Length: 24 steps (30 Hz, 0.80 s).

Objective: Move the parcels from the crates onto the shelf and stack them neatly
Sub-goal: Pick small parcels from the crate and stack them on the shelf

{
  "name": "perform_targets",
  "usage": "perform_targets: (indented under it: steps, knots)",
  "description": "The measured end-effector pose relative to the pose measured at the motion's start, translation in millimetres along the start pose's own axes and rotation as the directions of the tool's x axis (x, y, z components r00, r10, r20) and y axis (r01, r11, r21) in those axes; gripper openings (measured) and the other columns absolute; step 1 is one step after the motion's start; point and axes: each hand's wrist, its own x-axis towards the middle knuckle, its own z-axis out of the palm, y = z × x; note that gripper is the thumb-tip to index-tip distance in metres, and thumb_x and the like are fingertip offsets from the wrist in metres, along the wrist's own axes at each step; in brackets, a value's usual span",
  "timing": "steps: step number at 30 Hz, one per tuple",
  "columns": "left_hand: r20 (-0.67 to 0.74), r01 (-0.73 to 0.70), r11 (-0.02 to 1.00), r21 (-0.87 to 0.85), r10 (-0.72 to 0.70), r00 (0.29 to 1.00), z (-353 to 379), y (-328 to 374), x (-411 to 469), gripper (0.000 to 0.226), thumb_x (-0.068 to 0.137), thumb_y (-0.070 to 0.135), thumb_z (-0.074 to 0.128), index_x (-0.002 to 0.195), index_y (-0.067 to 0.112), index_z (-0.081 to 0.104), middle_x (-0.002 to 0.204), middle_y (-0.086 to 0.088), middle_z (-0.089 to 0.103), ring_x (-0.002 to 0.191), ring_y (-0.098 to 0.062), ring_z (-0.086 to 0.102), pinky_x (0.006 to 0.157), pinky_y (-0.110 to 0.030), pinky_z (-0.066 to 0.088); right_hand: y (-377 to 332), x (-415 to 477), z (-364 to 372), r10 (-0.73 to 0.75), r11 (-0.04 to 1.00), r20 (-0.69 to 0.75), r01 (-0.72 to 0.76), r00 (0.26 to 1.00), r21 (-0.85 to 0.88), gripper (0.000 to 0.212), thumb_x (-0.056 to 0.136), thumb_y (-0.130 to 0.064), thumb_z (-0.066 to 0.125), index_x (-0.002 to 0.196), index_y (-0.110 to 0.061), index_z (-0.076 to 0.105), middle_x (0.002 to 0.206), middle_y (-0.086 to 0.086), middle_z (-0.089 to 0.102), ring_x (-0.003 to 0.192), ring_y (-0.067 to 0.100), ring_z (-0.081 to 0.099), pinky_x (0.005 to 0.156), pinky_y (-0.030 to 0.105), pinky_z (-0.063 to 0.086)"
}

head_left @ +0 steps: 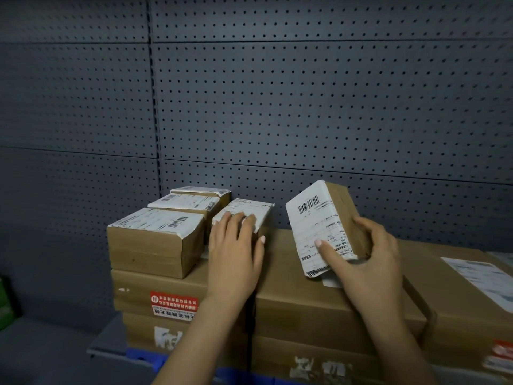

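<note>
My right hand (363, 254) grips a small brown parcel (322, 220) with a white shipping label, tilted on end above a wide cardboard box (305, 295). My left hand (236, 245) lies with straight fingers over the near end of another small labelled parcel (249, 209), thumb down its right side. To the left, three small labelled parcels stand in a row: the nearest (155, 240), one behind it (186, 202), and the farthest (202, 191). They rest on a stack of flat cardboard boxes (144, 287).
A dark grey pegboard wall (277, 107) backs the shelf. Another large box with a label (466, 295) sits at the right. The grey shelf surface (55, 345) shows at the lower left, with a green object (5, 301) at the left edge. A blue edge (144, 359) lies below the boxes.
</note>
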Motion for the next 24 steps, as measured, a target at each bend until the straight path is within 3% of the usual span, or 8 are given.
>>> perform_targets:
  steps: [4, 7, 10, 13, 17, 21, 24]
  knots:
    - [0.11, 0.0, 1.0, -0.027, 0.003, 0.994, 7, -10, 14, 0.048, 0.097, 0.036, 0.036, 0.141, 0.019, 0.044, 0.147, -0.003, 0.042, 0.142, -0.024, 0.025, 0.118, -0.043, 0.008, -7, -2, 4, 0.028, 1.0, -0.007, -0.028, 1.0, 0.008, 0.072, 0.065, -0.049, 0.082, 0.128, -0.031, 0.051, 0.127, -0.005, 0.045, 0.121, 0.016, 0.043, 0.094, 0.034, 0.039]
    - [0.147, 0.008, 0.992, -0.125, 0.01, 0.989, 4, -14, 17, 0.047, 0.1, 0.036, 0.037, 0.145, 0.02, 0.038, 0.154, -0.002, 0.032, 0.147, -0.019, 0.012, 0.119, -0.04, -0.002, -16, -9, 9, 0.055, 0.998, -0.018, -0.055, 0.998, -0.008, 0.074, 0.065, -0.05, 0.082, 0.128, -0.032, 0.05, 0.124, -0.008, 0.043, 0.119, 0.013, 0.043, 0.094, 0.034, 0.04]
    - [0.101, -0.025, 0.963, -0.267, 0.054, 0.993, -15, -12, 12, 0.05, 0.097, 0.04, 0.037, 0.143, 0.02, 0.041, 0.151, -0.001, 0.036, 0.145, -0.017, 0.017, 0.12, -0.04, 0.003, -27, -17, 14, 0.077, 0.997, -0.046, -0.078, 0.996, -0.019, 0.074, 0.064, -0.051, 0.082, 0.128, -0.032, 0.05, 0.124, -0.01, 0.043, 0.118, 0.01, 0.042, 0.095, 0.033, 0.04]
    - [0.15, -0.035, 0.929, -0.369, 0.097, 0.984, -35, -12, 2, 0.056, 0.096, 0.05, 0.031, 0.145, 0.024, 0.038, 0.15, 0.006, 0.036, 0.144, -0.01, 0.019, 0.12, -0.04, 0.013, -39, -28, 18, 0.103, 0.995, -0.072, -0.104, 0.992, -0.008, 0.073, 0.063, -0.051, 0.082, 0.126, -0.033, 0.05, 0.124, -0.011, 0.044, 0.116, 0.008, 0.042, 0.093, 0.032, 0.04]
    - [0.279, -0.058, 0.882, -0.468, 0.21, 0.937, -56, -14, -18, 0.063, 0.091, 0.064, 0.02, 0.147, 0.035, 0.03, 0.149, 0.021, 0.028, 0.14, 0.007, 0.01, 0.12, -0.028, 0.007, -53, -49, 23, 0.143, 0.99, -0.115, -0.141, 0.983, 0.024, 0.074, 0.061, -0.058, 0.08, 0.125, -0.036, 0.051, 0.127, -0.009, 0.051, 0.117, 0.01, 0.048, 0.095, 0.038, 0.046]
    - [0.363, -0.024, 0.831, -0.556, 0.269, 0.892, -69, -19, -36, 0.055, 0.095, 0.062, 0.026, 0.147, 0.043, 0.021, 0.144, 0.034, 0.018, 0.127, 0.027, -0.006, 0.118, -0.024, 0.006, -63, -67, 28, 0.182, 0.981, -0.147, -0.17, 0.972, 0.091, 0.068, 0.061, -0.058, 0.08, 0.12, -0.037, 0.052, 0.121, -0.011, 0.057, 0.112, 0.007, 0.053, 0.092, 0.04, 0.051]
    - [0.383, -0.025, 0.809, -0.588, 0.306, 0.872, -72, -23, -45, 0.057, 0.092, 0.064, 0.028, 0.146, 0.051, 0.011, 0.149, 0.035, 0.011, 0.139, 0.011, 0.002, 0.118, -0.031, 0.016, -75, -76, 30, 0.207, 0.971, -0.142, -0.186, 0.968, 0.147, 0.058, 0.065, -0.053, 0.08, 0.115, -0.039, 0.054, 0.116, -0.015, 0.059, 0.106, -0.001, 0.055, 0.087, 0.031, 0.052]
